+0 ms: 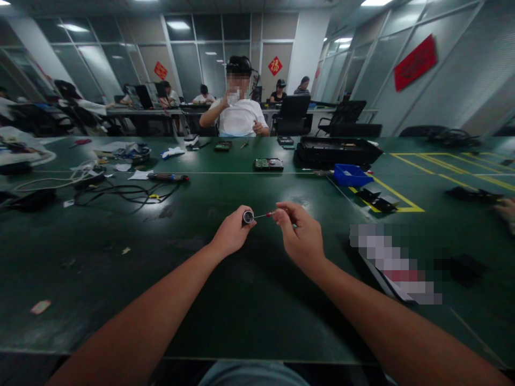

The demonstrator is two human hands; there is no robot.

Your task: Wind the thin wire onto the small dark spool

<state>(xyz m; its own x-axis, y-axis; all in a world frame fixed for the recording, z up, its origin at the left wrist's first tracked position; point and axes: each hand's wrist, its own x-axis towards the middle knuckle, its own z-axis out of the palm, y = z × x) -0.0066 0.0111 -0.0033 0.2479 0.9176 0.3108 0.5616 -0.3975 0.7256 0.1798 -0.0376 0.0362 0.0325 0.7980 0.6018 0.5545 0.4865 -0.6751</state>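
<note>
Wrapped in the fingers of my left hand (232,231) is a small dark cylindrical part (248,217), its round, pale-rimmed end turned towards me. My right hand (301,233) grips a thin screwdriver (269,214) with a red collar; most of its handle is hidden by the fingers. The metal shaft points left and its tip reaches the rim of the cylinder; whether it touches cannot be made out. Both hands are above the green table (241,305), in front of me.
Ahead lie an opened hard drive (269,164), a black case (338,152) and a blue tray (351,175). Left are cables (124,194) and a pen-shaped electric tool (168,177). A blurred pale item (390,262) lies right. A person (237,112) sits opposite.
</note>
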